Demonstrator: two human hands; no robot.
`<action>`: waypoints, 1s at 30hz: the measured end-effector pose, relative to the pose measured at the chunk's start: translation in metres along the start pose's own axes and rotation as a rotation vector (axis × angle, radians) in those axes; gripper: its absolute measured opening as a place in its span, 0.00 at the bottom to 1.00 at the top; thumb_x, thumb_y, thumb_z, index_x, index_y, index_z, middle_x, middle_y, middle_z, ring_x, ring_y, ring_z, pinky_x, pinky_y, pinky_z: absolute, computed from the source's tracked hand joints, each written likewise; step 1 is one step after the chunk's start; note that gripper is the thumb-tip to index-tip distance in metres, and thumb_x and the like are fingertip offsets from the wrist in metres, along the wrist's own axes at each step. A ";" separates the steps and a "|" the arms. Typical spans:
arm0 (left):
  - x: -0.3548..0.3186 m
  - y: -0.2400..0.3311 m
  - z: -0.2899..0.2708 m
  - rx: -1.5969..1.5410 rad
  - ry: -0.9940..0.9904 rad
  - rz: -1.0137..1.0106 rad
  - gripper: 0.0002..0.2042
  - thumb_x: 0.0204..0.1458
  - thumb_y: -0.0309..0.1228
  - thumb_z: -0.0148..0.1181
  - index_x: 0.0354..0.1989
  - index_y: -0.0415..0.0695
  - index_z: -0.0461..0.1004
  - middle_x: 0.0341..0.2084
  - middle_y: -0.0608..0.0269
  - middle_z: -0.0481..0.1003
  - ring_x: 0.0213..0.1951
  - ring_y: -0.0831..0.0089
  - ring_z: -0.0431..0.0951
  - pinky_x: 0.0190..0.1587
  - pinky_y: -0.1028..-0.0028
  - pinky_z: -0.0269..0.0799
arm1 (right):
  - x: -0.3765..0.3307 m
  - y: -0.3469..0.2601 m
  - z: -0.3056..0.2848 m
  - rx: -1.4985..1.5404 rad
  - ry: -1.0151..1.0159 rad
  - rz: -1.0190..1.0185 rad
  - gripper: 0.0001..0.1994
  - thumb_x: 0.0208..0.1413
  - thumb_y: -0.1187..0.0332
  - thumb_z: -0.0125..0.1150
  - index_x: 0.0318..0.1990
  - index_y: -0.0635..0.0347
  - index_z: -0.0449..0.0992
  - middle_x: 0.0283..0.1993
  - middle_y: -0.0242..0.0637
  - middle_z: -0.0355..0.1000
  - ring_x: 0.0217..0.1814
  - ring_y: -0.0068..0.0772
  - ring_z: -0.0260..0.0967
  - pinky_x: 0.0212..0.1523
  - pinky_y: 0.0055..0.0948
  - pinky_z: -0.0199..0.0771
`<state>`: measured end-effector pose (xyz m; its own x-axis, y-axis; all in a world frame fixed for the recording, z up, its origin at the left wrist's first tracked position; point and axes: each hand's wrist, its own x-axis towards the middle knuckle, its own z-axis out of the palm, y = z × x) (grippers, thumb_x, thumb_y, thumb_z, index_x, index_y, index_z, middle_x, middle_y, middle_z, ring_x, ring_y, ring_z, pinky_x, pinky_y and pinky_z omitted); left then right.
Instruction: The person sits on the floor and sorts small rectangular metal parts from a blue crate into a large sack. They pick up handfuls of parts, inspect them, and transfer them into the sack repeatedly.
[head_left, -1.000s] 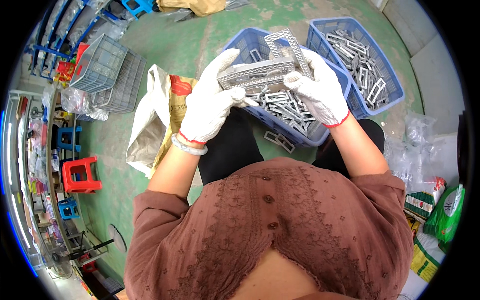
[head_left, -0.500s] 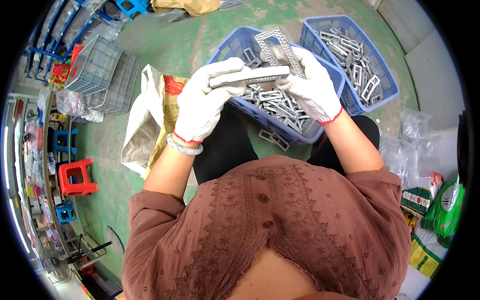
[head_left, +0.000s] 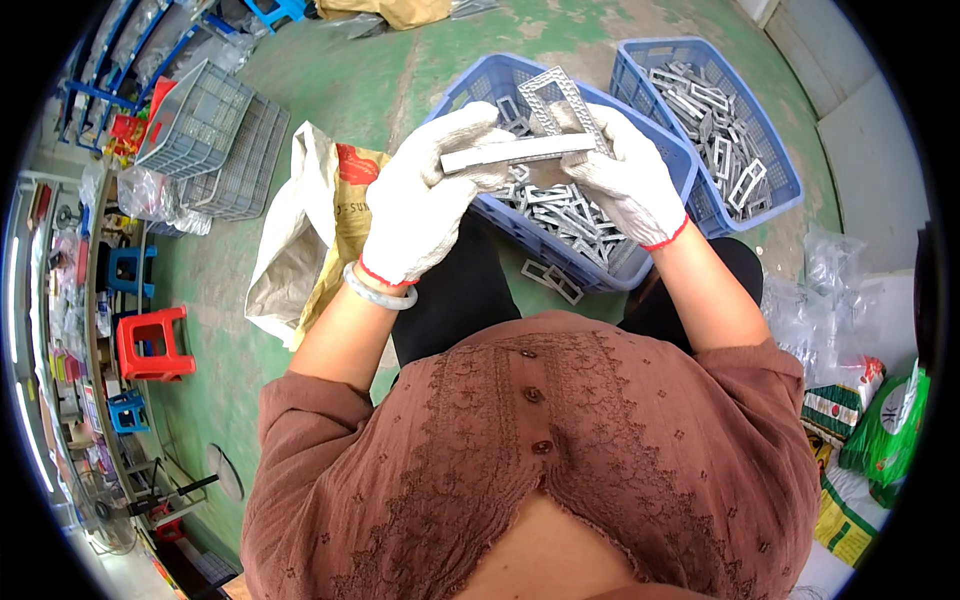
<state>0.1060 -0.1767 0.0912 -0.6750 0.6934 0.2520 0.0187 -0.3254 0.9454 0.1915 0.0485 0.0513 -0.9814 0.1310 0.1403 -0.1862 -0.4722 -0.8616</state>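
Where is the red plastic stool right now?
In the head view the red plastic stool stands on the green floor far to the person's left, below a small blue stool and left of the open paper sack.

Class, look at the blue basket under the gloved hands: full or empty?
Partly full. The blue basket holds a heap of grey metal frames, below its rim.

Workshop: blue crates (head_left: 760,190) of metal frames, green floor (head_left: 350,70).

Open green floor (head_left: 330,90) leftward past sack (head_left: 300,230), blue baskets (head_left: 660,150) crowding ahead, bags (head_left: 850,330) right
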 end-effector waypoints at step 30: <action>0.004 -0.020 -0.019 -0.005 -0.045 0.008 0.25 0.55 0.23 0.57 0.62 0.30 0.65 0.60 0.47 0.70 0.59 0.61 0.73 0.62 0.66 0.68 | -0.008 -0.005 0.006 -0.186 0.054 -0.134 0.25 0.54 0.76 0.64 0.60 0.68 0.68 0.56 0.40 0.72 0.54 0.28 0.71 0.57 0.29 0.71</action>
<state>0.0888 -0.1799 0.0689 -0.6409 0.7192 0.2684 0.0202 -0.3338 0.9424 0.1999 0.0451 0.0573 -0.9436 0.2304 0.2377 -0.2980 -0.2789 -0.9129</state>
